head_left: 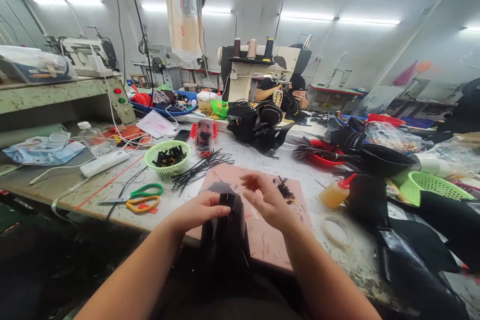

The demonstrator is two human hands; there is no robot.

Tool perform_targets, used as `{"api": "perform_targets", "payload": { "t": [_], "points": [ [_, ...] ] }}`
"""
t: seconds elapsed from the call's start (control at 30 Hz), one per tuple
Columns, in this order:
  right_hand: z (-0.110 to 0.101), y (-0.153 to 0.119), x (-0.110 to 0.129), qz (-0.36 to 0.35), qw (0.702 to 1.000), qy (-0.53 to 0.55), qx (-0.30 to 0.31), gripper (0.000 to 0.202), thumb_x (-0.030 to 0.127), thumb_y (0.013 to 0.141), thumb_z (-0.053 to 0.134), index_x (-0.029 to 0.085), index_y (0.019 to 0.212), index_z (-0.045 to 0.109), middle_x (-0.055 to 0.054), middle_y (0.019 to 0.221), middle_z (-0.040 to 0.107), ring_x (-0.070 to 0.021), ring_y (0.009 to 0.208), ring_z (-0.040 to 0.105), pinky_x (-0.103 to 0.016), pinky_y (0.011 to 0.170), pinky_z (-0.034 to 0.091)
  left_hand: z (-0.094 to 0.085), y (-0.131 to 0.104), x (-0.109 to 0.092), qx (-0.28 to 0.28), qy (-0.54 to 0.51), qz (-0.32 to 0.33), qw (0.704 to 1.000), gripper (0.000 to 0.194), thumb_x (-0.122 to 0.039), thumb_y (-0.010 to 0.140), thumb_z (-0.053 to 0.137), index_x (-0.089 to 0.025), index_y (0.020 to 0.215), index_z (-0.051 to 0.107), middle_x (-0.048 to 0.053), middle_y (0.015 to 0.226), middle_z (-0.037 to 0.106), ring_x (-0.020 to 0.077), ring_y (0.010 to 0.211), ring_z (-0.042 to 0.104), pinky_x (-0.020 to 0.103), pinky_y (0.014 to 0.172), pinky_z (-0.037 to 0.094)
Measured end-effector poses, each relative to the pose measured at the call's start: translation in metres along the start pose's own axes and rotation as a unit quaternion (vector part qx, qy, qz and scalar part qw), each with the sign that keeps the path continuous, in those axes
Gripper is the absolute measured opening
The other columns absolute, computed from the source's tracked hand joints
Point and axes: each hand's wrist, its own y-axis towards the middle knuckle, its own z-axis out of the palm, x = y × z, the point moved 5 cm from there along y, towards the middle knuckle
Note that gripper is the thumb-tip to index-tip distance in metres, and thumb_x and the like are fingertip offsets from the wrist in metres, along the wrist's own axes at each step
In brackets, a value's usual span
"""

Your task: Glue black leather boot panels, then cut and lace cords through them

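Note:
My left hand (204, 208) is closed on the upper edge of a black leather piece (227, 235), its thumb lying across the front. Small dark notches or tabs show at the top of that piece, too small to make out. My right hand (264, 197) hovers just right of it, fingers bent and apart, with nothing visible in them. Beneath both hands lies a pink board (270, 240). A little pile of short black straps with gold-coloured bits (285, 189) sits on the board, beyond my right hand.
Scissors (140, 199) and a green basket of black parts (168, 157) lie to the left, near thin black strips (198, 170). On the right are a yellow glue bottle (333, 195), a tape roll (337, 231) and black leather pieces (412, 255). Another person (283, 91) sits behind a sewing machine.

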Motion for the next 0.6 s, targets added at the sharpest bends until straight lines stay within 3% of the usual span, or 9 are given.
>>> {"api": "perform_targets", "payload": {
  "t": [0.13, 0.2, 0.27, 0.37, 0.47, 0.53, 0.6],
  "points": [
    [0.014, -0.019, 0.002, 0.016, 0.993, -0.013, 0.119, 0.04, 0.019, 0.074, 0.057, 0.022, 0.11, 0.041, -0.005, 0.098, 0.057, -0.0178, 0.09, 0.054, -0.032, 0.073, 0.044, -0.001, 0.003, 0.001, -0.012, -0.04, 0.013, 0.999, 0.016, -0.031, 0.068, 0.065, -0.016, 0.073, 0.07, 0.001, 0.069, 0.066, 0.0166, 0.067, 0.057, 0.027, 0.068, 0.043],
    [0.023, -0.024, -0.002, 0.036, 0.988, -0.029, 0.147, 0.049, 0.018, 0.072, 0.059, 0.022, 0.115, 0.037, -0.003, 0.092, 0.058, -0.0171, 0.086, 0.055, -0.032, 0.075, 0.044, -0.003, 0.006, 0.002, -0.031, -0.051, 0.018, 0.998, 0.018, -0.031, 0.065, 0.067, -0.015, 0.074, 0.069, 0.001, 0.068, 0.066, 0.0159, 0.065, 0.056, 0.026, 0.065, 0.043],
    [0.028, -0.024, -0.006, 0.045, 0.99, -0.07, 0.113, 0.049, 0.016, 0.07, 0.06, 0.021, 0.114, 0.038, -0.001, 0.083, 0.057, -0.0162, 0.079, 0.055, -0.032, 0.074, 0.045, -0.004, 0.009, 0.003, -0.061, -0.063, 0.021, 0.996, 0.019, -0.03, 0.062, 0.069, -0.015, 0.073, 0.068, 0.001, 0.068, 0.065, 0.0155, 0.064, 0.056, 0.026, 0.063, 0.043],
    [0.029, -0.021, -0.007, 0.013, 0.986, -0.169, -0.006, 0.05, 0.014, 0.066, 0.061, 0.019, 0.112, 0.043, 0.001, 0.071, 0.055, -0.0171, 0.071, 0.054, -0.035, 0.071, 0.045, -0.008, 0.014, 0.005, -0.118, -0.073, 0.02, 0.99, 0.018, -0.032, 0.062, 0.068, -0.014, 0.065, 0.065, 0.0, 0.06, 0.062, 0.0135, 0.059, 0.054, 0.024, 0.059, 0.041],
    [0.031, -0.021, 0.001, -0.108, 0.947, -0.282, -0.111, 0.045, 0.013, 0.067, 0.059, 0.02, 0.111, 0.05, -0.003, 0.076, 0.058, -0.0204, 0.074, 0.054, -0.037, 0.069, 0.044, -0.011, 0.018, 0.005, -0.168, -0.076, 0.021, 0.983, 0.022, -0.035, 0.065, 0.062, -0.014, 0.06, 0.063, -0.001, 0.054, 0.058, 0.0114, 0.053, 0.05, 0.023, 0.054, 0.039],
    [0.034, -0.022, 0.008, -0.213, 0.914, -0.319, -0.136, 0.037, 0.01, 0.073, 0.054, 0.022, 0.108, 0.054, -0.006, 0.087, 0.06, -0.0208, 0.08, 0.054, -0.036, 0.069, 0.045, -0.012, 0.02, 0.004, -0.188, -0.074, 0.023, 0.979, 0.022, -0.036, 0.064, 0.061, -0.014, 0.06, 0.062, -0.001, 0.053, 0.057, 0.0111, 0.051, 0.049, 0.023, 0.052, 0.038],
    [0.035, -0.023, 0.011, -0.281, 0.901, -0.303, -0.134, 0.035, 0.005, 0.078, 0.046, 0.02, 0.107, 0.055, -0.008, 0.09, 0.061, -0.0187, 0.081, 0.054, -0.033, 0.07, 0.047, -0.011, 0.021, 0.002, -0.206, -0.065, 0.026, 0.976, 0.023, -0.036, 0.063, 0.06, -0.014, 0.058, 0.06, -0.002, 0.051, 0.055, 0.011, 0.048, 0.047, 0.023, 0.049, 0.037]
  ]
}}
